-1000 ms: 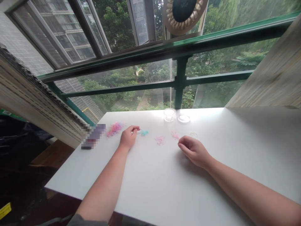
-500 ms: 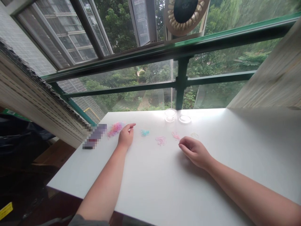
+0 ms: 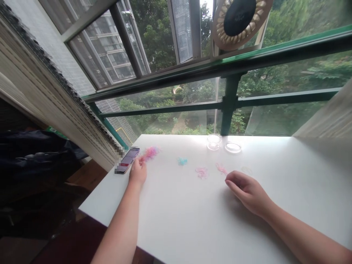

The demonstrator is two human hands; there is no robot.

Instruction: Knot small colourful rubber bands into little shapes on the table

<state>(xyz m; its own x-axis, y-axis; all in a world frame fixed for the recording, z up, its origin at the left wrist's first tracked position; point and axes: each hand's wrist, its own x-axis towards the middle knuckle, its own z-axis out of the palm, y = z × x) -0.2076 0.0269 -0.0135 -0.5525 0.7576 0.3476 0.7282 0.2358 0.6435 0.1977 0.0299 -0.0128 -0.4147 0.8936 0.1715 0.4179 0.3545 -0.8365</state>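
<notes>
My left hand (image 3: pixel 138 172) is at the left of the white table, its fingertips drawn together at the near edge of a loose pile of small, mostly pink and purple rubber bands (image 3: pixel 151 152). Whether a band is between those fingertips cannot be made out. My right hand (image 3: pixel 246 190) rests on its side with fingers curled in toward the thumb; what they hold, if anything, is hidden. Just beyond it lies a small pink cluster (image 3: pixel 221 168). Left of that are a pale pink cluster (image 3: pixel 201 172) and a turquoise one (image 3: pixel 182 161). A faint pale cluster (image 3: pixel 246 169) lies behind my right hand.
A phone (image 3: pixel 128 161) lies at the table's left edge, beside my left hand. Near the back edge stand a clear round container (image 3: pixel 213 142) and a clear round lid or dish (image 3: pixel 233 147). Behind the table (image 3: pixel 178 212) runs a green window railing (image 3: pixel 231 101).
My left hand has moved left, from between the pile and the turquoise cluster to the pile's near edge, and its extended index finger has drawn in. My right hand keeps its place; the view has shifted.
</notes>
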